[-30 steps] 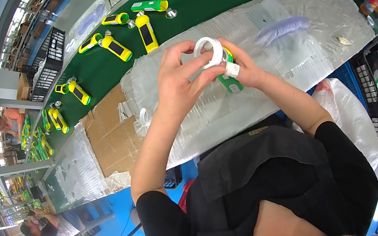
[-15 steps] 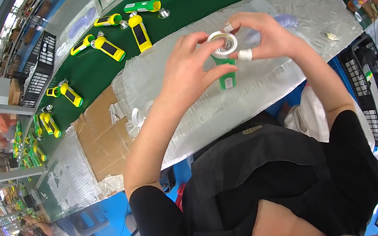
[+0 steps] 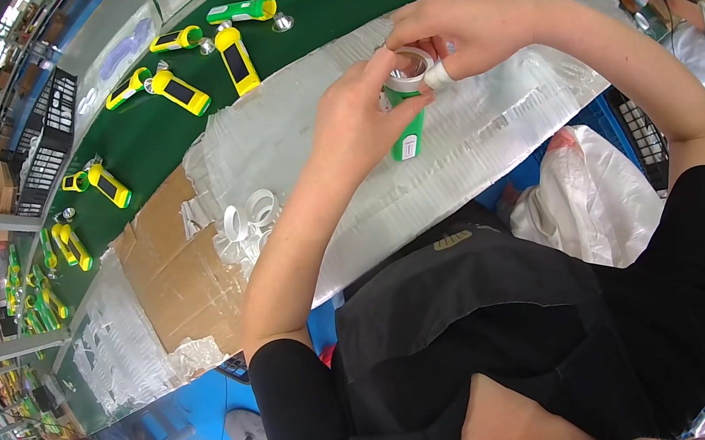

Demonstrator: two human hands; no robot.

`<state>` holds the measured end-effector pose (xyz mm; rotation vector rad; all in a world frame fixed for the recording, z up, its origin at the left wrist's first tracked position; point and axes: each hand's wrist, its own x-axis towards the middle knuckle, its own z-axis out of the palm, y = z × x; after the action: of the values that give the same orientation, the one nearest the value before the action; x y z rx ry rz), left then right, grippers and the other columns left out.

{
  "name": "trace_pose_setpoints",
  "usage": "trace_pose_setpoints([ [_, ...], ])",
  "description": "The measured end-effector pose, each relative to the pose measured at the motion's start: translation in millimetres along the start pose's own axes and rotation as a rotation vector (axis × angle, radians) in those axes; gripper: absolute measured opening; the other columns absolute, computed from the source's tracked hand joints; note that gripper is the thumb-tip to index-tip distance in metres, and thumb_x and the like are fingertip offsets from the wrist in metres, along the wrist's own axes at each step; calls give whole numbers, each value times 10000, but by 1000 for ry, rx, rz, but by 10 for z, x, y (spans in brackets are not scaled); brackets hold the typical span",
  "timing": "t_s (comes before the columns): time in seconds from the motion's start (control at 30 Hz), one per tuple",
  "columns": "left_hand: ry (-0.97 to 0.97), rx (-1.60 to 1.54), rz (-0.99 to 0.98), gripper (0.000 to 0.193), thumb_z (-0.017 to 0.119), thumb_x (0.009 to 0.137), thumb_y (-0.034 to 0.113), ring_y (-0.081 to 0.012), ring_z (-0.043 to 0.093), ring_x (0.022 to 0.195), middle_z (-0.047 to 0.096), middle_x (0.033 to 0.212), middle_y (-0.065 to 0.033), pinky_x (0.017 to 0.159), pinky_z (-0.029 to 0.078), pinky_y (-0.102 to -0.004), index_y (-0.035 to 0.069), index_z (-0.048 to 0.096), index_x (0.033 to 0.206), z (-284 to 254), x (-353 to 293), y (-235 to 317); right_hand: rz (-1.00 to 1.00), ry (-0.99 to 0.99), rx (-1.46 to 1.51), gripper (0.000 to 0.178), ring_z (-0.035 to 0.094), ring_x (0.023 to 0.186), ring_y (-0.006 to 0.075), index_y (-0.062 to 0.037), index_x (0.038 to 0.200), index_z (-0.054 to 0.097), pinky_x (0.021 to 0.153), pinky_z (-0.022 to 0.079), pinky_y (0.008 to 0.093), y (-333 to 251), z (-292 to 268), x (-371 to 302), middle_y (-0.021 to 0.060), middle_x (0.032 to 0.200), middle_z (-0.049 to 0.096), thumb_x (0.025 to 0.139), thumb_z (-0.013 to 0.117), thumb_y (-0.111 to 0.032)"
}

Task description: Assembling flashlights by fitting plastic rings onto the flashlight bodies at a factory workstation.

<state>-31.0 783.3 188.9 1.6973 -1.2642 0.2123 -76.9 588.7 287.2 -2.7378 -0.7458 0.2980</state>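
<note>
Green flashlight [image 3: 409, 136] held between both hands [image 3: 357, 113].

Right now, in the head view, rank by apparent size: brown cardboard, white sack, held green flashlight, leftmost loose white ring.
1. Brown cardboard and white sack: too alike to rank.
2. Held green flashlight, partly hidden.
3. Leftmost loose white ring.

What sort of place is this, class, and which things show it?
Probably a factory assembly workshop: many similar flashlights lie along a long green work surface, with a black crate beyond it.
</note>
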Motion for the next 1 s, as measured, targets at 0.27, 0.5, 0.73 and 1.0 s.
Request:
trace_pose_setpoints([
  [0.27,13,81,35,364,823,722,219,-270,628,697,635,778,-72,603,496,-396,128,597,992,74,19,-42,466,125,-38,262,579,701,224,8,969,594,610,477,337,-202,116,-6,102,866,585,809,693,-174],
  [0.5,46,42,16,372,833,705,224,-252,615,658,617,745,-63,588,492,-388,134,607,986,74,16,-67,-27,438,70,477,575,700,230,11,877,557,607,459,351,75,239,-58,110,788,584,730,805,-368],
  [0.73,35,72,21,376,834,703,229,-245,608,656,619,755,-50,590,493,-389,142,605,987,59,11,-34,345,253,1,485,592,726,249,39,915,579,614,462,374,-137,168,-25,137,812,598,758,749,-388],
  [1.0,60,80,70,377,835,686,218,-243,602,657,603,745,-41,583,488,-392,158,608,981,90,-17,-37,-45,281,-27,414,565,656,232,-42,939,520,580,441,348,-34,279,-57,93,748,592,776,769,-330],
])
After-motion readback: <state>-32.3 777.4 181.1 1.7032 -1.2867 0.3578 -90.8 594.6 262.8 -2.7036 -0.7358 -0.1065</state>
